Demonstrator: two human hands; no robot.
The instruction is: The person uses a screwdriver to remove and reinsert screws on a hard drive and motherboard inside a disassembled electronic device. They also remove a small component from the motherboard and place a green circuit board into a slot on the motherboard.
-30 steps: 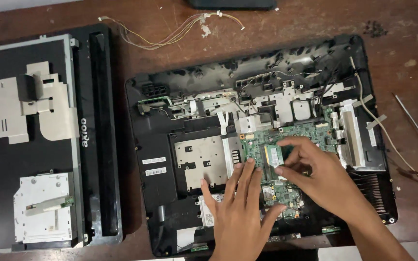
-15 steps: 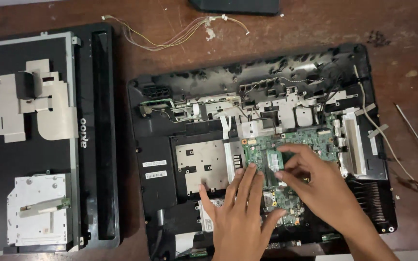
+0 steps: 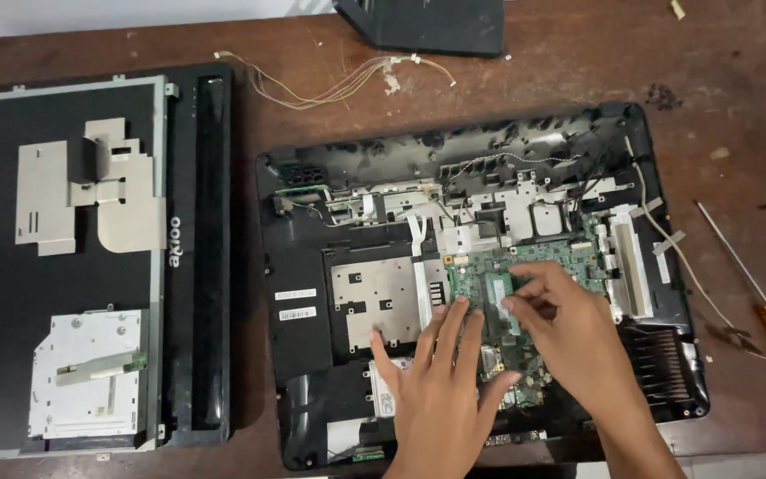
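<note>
— Where the opened computer shell (image 3: 480,284) lies right of centre on the table (image 3: 738,106), how much room is around it?

— Bare wood shows above it and to its right; its lower edge runs close to the bottom of the frame. A narrow strip of table separates it from the black display panel (image 3: 90,257) at the left.

— And the hands?

— Both come in from the bottom. The left hand (image 3: 441,381) lies flat, fingers spread, on the green circuit board (image 3: 525,302). The right hand (image 3: 565,319) is bent at the knuckles, its fingertips pinching the small memory module (image 3: 498,291) on that board, near the frame's centre.

— Anything crowding them?

— Grey metal brackets and cables sit just above the board. A yellow-handled screwdriver (image 3: 755,293) lies well apart at the right edge, loose wires (image 3: 339,84) at the top.
</note>
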